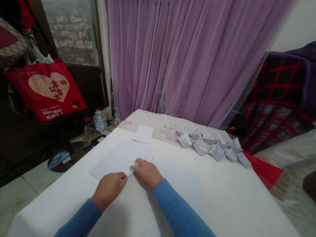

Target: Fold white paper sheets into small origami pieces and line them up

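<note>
My left hand [108, 189] is closed, its thumb and fingers pinching one edge of a small folded piece of paper [130, 175]. From the other side my right hand [148, 174] grips the same paper with its fingertips. Much of the paper is hidden by my fingers, so its folded shape cannot be made out. Under and beyond my hands lies a white sheet of paper [113, 157]. Another pale sheet [187, 182] is flat on the table, partly beneath my right forearm.
Several folded paper boats [200, 147] stand in two rows at the table's far right. A smaller white sheet [144, 134] lies near the far edge of the white-covered table [239, 207]. Something red [264, 170] sticks out by the right edge. Purple curtains [154, 53] hang behind.
</note>
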{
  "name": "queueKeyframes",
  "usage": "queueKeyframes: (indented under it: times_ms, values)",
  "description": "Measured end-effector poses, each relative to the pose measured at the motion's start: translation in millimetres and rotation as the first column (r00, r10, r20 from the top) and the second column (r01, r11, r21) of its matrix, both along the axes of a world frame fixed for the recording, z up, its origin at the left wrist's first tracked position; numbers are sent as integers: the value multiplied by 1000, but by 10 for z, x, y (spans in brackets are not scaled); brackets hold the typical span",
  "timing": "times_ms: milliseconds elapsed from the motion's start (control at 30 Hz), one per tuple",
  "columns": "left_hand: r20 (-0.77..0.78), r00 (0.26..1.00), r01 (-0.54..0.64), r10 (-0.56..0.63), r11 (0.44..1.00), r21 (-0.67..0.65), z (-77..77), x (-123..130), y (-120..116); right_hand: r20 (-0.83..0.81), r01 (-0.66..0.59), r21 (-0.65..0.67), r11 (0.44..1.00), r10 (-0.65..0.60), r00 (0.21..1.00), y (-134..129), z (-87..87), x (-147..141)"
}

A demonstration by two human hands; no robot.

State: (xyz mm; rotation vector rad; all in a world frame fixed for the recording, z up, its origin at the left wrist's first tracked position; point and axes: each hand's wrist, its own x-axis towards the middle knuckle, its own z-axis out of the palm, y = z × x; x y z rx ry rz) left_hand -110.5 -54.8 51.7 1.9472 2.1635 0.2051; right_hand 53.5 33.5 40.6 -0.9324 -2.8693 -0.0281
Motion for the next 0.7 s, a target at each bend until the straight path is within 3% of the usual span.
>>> queueKeyframes:
  times_ms: [100,333,467,700]
  values:
    - [67,998,-2,0,1000,30,-40,-38,-14,74,-79,-18,997,80,994,31,35,-127]
    - [334,937,34,-100,980,197,-105,-222,-86,145,-85,-54,995,92,985,96,46,-207]
    - [346,936,-66,-62,936,347,-227,-430,-105,157,-68,-68,995,78,985,135,30,-197]
    - [300,953,-169,50,907,386,-401,-827,-118,142,-49,-83,995,60,988,150,36,-185]
